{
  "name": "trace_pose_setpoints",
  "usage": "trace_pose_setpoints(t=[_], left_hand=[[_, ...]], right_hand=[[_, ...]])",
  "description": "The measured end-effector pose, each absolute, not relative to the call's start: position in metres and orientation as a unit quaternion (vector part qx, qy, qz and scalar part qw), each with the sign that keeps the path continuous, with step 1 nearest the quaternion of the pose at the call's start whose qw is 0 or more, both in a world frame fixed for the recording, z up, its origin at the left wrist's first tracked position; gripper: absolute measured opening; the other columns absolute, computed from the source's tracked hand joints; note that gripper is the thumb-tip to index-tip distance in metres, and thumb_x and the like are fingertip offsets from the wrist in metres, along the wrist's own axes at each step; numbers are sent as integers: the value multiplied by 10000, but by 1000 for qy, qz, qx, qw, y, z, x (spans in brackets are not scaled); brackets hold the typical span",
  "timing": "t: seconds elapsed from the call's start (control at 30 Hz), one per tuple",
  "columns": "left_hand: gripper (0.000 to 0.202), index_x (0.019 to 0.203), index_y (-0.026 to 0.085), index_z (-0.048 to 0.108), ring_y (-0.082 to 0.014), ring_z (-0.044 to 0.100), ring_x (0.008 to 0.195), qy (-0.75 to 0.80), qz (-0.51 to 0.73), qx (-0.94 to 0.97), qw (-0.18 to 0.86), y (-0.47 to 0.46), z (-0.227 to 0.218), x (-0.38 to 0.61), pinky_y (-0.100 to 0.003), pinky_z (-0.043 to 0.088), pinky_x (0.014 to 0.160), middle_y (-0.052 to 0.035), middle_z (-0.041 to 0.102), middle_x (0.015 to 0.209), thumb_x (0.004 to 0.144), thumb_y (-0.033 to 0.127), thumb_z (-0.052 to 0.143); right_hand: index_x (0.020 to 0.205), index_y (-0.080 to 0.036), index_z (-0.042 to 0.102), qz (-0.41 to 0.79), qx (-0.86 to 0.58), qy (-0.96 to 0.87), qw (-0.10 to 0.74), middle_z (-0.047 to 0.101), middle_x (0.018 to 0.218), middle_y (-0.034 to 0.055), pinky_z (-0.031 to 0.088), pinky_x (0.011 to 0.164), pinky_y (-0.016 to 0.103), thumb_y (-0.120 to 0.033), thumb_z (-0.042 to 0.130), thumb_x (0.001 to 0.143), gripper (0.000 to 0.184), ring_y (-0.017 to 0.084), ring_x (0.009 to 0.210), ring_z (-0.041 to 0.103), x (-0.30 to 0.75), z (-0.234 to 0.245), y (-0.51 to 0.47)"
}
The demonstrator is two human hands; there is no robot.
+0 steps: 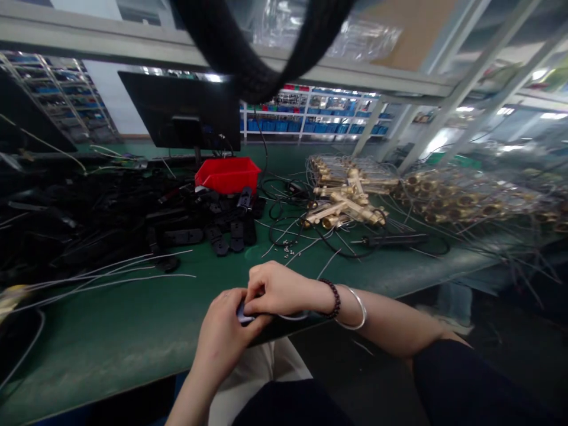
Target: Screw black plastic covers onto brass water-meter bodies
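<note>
In the head view, a small dark part (245, 312) is held at the near edge of the green tabletop (110, 337), just over its rim. It is clamped between both hands: the left hand (224, 334) is cupped under it, and the right hand (277, 290) is closed over it from above, the fingertips (249, 309) pressed onto its top. The two hands are touching each other. A thin pale wire (293, 317) is seen running out from under the right hand, but whether it is joined to the part cannot be told.

Loose pale wires (102, 275) are spread toward the left edge, beside a heap of black plastic pieces (222, 234). A red bin (228, 173) is set further back, in front of a dark monitor (181, 112). Brass fittings (346, 198) are piled toward the far right, with a black cable (390, 241) lying before them.

The step in hand is judged to be a fitting or pressing together of the small part by fingertip force. For the next move, a steady hold from below and an even push from above would be called for, so that nothing slips off the rim.
</note>
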State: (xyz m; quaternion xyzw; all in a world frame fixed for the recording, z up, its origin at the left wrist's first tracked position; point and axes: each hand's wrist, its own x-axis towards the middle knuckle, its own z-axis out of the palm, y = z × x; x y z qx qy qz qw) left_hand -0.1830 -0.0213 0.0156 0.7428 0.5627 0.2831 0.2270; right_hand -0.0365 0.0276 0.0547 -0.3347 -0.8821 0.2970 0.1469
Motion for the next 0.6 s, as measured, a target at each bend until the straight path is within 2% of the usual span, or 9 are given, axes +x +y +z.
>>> trace_pose_setpoints(t=[0.1,0.2,0.27,0.37,0.5,0.57,0.6], left_hand=[[243,877,193,652,-252,621,838,574,278,729,250,-20,14,-184,-365,475,751,-62,677,868,679,333,645],[307,929,195,653,-270,612,900,589,266,715,267,-19,13,-185,-399,467,811,-72,677,931,680,370,619],[329,940,195,649,-280,607,920,592,259,712,275,-18,12,-187,-416,462,827,-76,673,951,683,396,604],[368,958,201,642,-291,602,941,591,254,711,283,-16,7,-191,-429,458,839,-80,666,978,694,452,586],[402,974,207,631,-297,604,947,596,244,709,288,-13,3,-195,-432,463,839,-83,662,998,696,492,579],[407,978,208,627,-299,603,954,599,245,706,287,-14,3,-194,-437,463,847,-84,662,1006,697,498,578],[402,974,208,626,-301,604,955,601,251,703,284,-15,4,-194,-440,463,852,-84,663,1005,698,496,576]], right_hand=[[687,-151,734,263,-361,-866,224,610,644,8,408,586,189,-209,698,740,86,100,634,552,-19,49,35],[711,-187,725,159,-532,-764,330,659,703,7,456,674,213,-201,656,761,86,119,680,589,30,45,60],[837,-159,714,84,-632,-669,381,676,855,60,467,777,280,-151,586,783,139,169,798,603,80,44,78],[1021,-60,643,-28,-750,-499,433,612,1033,175,388,944,405,-58,427,793,314,260,1020,541,159,45,89],[1213,-8,484,-108,-828,-302,461,447,1232,235,282,1043,405,-22,314,795,452,280,1228,392,228,42,82],[1269,-18,417,-104,-851,-237,458,389,1273,243,291,1040,406,-63,333,827,452,288,1236,391,243,35,80],[1276,-23,405,-89,-862,-213,452,377,1276,251,310,1027,418,-107,395,832,452,306,1225,405,246,31,81]])
